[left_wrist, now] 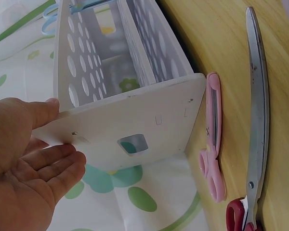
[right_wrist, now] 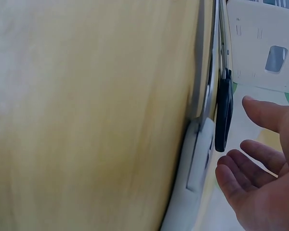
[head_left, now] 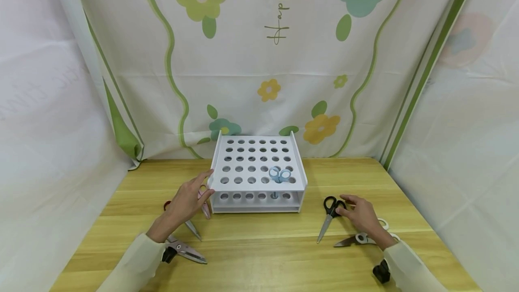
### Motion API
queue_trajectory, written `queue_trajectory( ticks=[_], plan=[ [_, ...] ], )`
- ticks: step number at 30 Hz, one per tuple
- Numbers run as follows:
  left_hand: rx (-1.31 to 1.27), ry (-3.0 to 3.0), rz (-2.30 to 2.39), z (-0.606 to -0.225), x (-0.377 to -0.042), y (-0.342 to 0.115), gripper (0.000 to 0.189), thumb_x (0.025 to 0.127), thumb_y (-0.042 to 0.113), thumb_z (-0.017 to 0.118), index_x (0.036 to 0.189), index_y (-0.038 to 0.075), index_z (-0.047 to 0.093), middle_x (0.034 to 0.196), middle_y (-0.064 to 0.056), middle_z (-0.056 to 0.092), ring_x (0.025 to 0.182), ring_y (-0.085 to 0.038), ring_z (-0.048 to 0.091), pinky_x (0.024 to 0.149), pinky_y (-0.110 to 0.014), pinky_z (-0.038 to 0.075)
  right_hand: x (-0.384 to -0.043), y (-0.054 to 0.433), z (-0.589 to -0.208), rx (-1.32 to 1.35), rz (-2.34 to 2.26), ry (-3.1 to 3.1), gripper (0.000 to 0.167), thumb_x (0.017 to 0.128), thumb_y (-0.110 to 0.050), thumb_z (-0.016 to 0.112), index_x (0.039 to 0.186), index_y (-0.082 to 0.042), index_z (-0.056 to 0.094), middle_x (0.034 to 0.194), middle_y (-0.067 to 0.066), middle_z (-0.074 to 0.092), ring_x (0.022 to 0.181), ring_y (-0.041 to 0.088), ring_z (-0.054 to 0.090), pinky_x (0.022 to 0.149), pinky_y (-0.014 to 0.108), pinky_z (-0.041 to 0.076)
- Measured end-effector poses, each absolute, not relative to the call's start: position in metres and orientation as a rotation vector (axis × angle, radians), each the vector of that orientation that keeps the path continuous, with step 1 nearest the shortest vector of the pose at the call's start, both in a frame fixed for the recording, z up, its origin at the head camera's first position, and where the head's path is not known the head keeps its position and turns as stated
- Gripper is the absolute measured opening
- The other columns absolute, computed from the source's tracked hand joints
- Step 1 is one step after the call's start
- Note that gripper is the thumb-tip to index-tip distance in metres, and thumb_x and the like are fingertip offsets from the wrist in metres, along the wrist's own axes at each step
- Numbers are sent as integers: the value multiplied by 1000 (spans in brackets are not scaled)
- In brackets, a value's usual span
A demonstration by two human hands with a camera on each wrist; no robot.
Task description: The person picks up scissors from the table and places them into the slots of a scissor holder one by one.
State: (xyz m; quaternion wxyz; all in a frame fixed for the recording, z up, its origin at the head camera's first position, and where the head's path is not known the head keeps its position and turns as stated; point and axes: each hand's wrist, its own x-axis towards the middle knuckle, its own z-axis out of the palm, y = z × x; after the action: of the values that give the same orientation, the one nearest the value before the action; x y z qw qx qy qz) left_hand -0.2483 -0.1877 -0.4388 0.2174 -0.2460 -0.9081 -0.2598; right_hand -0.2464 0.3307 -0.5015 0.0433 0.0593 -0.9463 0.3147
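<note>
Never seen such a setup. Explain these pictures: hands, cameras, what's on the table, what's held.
There is no machine, only a person's bare left hand and right hand. The wide picture comes from a camera on the head; the close ones from a camera on each wrist. On the yellow wooden table stands a white rack with round holes, holding small light blue scissors upright. Left of it lie small pink scissors, long red-handled scissors and large pale-pink scissors; right of it, black-handled scissors and white-handled scissors. The left hand is at the rack's side, the right beside the black pair; neither seems to grip anything.
</note>
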Motion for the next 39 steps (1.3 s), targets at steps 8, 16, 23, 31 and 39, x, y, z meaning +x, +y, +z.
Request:
queue_trajectory(
  ticks=[8, 16, 23, 31, 39],
  plan=[
    [-674, -2516, -717, -439, -248, -188, 60, 88, 14, 75, 141, 2, 49, 112, -18, 71, 70, -8, 59, 64, -29, 49, -250, 333, -504, 184, 983, -2886, 56, 91, -25, 72, 135, 4, 55, 128, 32, 59, 110, 47, 62, 82, 49, 56],
    [-673, -2528, -740, -439, -249, -188, 61, 88, 13, 75, 141, 2, 49, 103, -17, 72, 57, -1, 45, 61, -25, 45, -253, 335, -509, 168, 966, -2891, 55, 90, -24, 72, 134, 4, 56, 126, 31, 61, 109, 44, 63, 84, 50, 55],
    [-663, -2533, -737, -439, -248, -188, 61, 88, 13, 75, 141, 2, 49, 106, -17, 72, 59, -3, 47, 63, -26, 46, -254, 335, -508, 144, 967, -2893, 53, 91, -23, 71, 133, 5, 56, 125, 29, 62, 108, 42, 64, 85, 49, 55],
    [-667, -2529, -741, -439, -248, -188, 60, 88, 13, 75, 141, 2, 49, 110, -18, 72, 60, -3, 49, 62, -26, 47, -255, 334, -508, 124, 964, -2884, 48, 90, -20, 73, 129, 5, 60, 117, 24, 67, 102, 37, 66, 82, 48, 55],
    [-663, -2526, -737, -439, -248, -187, 60, 88, 13, 75, 141, 2, 49, 109, -18, 72, 66, -7, 57, 63, -29, 49, -260, 336, -513, 139, 937, -2863, 42, 88, -16, 74, 124, 4, 64, 107, 21, 70, 95, 33, 68, 78, 45, 55]
  ],
)
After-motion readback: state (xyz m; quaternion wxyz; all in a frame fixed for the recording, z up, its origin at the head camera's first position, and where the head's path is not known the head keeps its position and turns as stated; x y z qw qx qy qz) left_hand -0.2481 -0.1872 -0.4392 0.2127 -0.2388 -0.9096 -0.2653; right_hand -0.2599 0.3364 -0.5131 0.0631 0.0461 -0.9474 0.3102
